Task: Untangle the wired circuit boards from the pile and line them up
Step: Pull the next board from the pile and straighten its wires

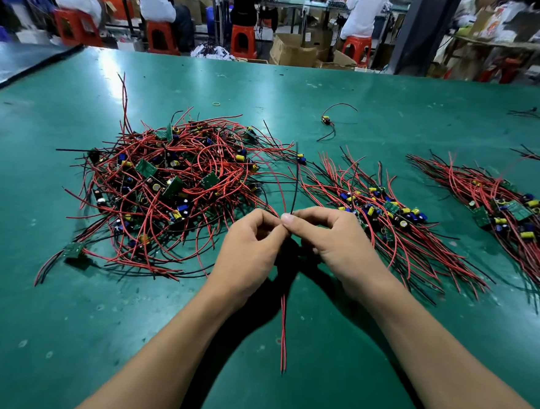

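Looking down from the head camera, we see a glossy green table (62, 317), scuffed and flecked with pale specks. On its left half lies the pile (174, 185). It is a loose mound of thin red and black insulated leads looping over small green rectangular boards that carry yellow and blue cylindrical capacitors. One green board (73, 249) lies at the pile's near-left edge, its leads trailing toward us.

To the right of the hands lies a row (383, 212) of boards set side by side, their wires combed roughly parallel on a slant. A second row (511, 214) lies further right, apart from the first. A lone board (326, 120) with curled leads rests beyond the rows, and a small yellowish rubber band (217, 104) lies near it.

Both forearms reach in from the bottom edge and meet just in front of the pile. The left hand (246, 250) and right hand (336, 241) are curled, thumbs and forefingers touching tip to tip. Together they pinch the held wires (283, 333), with red strands hanging straight down between the wrists and a black lead arcing up above the thumbs. Whether a board sits behind the fingers we cannot tell.

Beyond the table stand orange plastic stools (160, 35) and brown cardboard boxes (292, 51).
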`<state>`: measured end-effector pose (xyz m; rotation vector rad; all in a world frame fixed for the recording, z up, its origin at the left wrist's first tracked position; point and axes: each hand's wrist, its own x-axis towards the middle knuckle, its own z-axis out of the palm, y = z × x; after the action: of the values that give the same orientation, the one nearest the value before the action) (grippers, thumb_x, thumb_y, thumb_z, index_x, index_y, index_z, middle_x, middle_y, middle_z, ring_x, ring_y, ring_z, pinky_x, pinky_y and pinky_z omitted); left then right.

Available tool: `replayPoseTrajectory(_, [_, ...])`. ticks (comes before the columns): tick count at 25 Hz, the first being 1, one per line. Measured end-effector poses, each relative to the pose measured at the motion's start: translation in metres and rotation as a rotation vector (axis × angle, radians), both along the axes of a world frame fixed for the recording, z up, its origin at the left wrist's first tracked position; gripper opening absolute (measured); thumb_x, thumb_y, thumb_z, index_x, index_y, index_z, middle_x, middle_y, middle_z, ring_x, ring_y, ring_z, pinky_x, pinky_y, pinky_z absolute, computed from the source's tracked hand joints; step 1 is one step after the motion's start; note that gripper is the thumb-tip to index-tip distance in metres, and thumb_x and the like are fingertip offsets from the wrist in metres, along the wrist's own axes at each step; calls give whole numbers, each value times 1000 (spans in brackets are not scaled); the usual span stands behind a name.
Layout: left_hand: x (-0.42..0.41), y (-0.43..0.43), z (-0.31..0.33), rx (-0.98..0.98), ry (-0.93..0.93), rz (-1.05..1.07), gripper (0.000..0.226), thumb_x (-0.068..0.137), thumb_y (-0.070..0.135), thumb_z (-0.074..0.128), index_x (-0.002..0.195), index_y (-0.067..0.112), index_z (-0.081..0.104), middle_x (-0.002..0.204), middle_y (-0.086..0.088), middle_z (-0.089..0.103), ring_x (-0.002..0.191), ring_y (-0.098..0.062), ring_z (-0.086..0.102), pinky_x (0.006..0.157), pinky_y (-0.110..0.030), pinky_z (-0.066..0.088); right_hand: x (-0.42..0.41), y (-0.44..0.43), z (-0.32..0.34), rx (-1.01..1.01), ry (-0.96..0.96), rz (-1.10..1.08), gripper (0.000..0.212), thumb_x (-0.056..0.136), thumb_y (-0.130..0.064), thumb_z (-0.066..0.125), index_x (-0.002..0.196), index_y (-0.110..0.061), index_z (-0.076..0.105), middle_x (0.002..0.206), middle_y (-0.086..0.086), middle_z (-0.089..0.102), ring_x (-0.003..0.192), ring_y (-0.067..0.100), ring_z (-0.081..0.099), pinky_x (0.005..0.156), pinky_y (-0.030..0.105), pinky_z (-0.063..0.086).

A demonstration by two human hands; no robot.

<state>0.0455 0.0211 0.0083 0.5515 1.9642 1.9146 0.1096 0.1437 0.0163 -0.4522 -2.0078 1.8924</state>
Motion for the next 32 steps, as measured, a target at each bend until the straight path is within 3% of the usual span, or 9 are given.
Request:
replayPoseTrajectory(4, [-1,1,-1,-60,40,-19,20,90,14,67,77,2,58,84,-29,67,70,-24,60,66,-44,49,-2,0,-1,73,-73,-85,18,88,-18,74,74,-7,72,58,-4,56,50,8,45,49,18,39])
replayPoseTrajectory(7, [-4,2,0,-52,-6,-27,18,91,12,65,76,5,58,79,-26,67,68,-22,59,65,-35,45,-4,-5,-2,-176,-71,-55,21,91,-17,72,85,3,69,61,3,58,47,10,50,45,18,42])
replayPoseTrajectory(10, [-4,1,2,11,-118,-69,17,91,7,63,75,8,57,76,-20,65,67,-22,65,69,-35,48,-4,-3,2,-329,-96,27,12,90,-19,73,85,-9,73,67,5,62,49,12,56,47,20,42])
replayPoseTrajectory(13, [-2,-1,2,23,-127,-106,15,92,7,61,78,6,59,70,-16,68,62,-19,66,64,-30,51,-1,2,5,-341,-141,84,11,89,-21,73,79,-19,70,57,-1,60,42,7,52,38,15,38])
replayPoseTrajectory(18, [-3,-3,4,81,-233,-148,12,90,3,60,79,5,56,61,-16,62,65,-30,67,79,-59,48,0,3,4,-347,-49,52,11,85,-14,76,76,-18,72,60,2,56,41,7,46,39,17,42])
replayPoseTrajectory(21, [-5,-5,6,109,-314,-174,10,89,4,60,80,5,56,58,-15,62,63,-31,69,79,-50,44,-8,0,-2,-437,36,-14,11,83,-9,75,78,-17,69,56,-1,45,39,5,37,38,16,35])
replayPoseTrajectory(25, [-6,-5,7,159,-365,-174,17,87,5,61,73,12,53,58,-13,62,65,-30,70,83,-47,44,-20,7,-4,-568,193,-236,17,85,-2,71,78,-15,63,58,-8,54,39,3,38,39,16,33])
replayPoseTrajectory(28, [-5,-3,5,157,-336,-179,17,87,3,60,74,11,53,56,-13,62,64,-29,70,78,-41,45,-21,18,-7,-443,279,-433,23,85,1,73,73,-16,64,62,-7,61,40,4,41,41,15,34])
replayPoseTrajectory(32, [-6,-4,5,174,-334,-175,16,88,4,60,75,10,53,57,-13,62,66,-30,71,74,-38,49,-19,25,-12,-256,299,-494,20,83,-3,78,77,-15,63,61,-9,61,42,7,46,42,18,38])
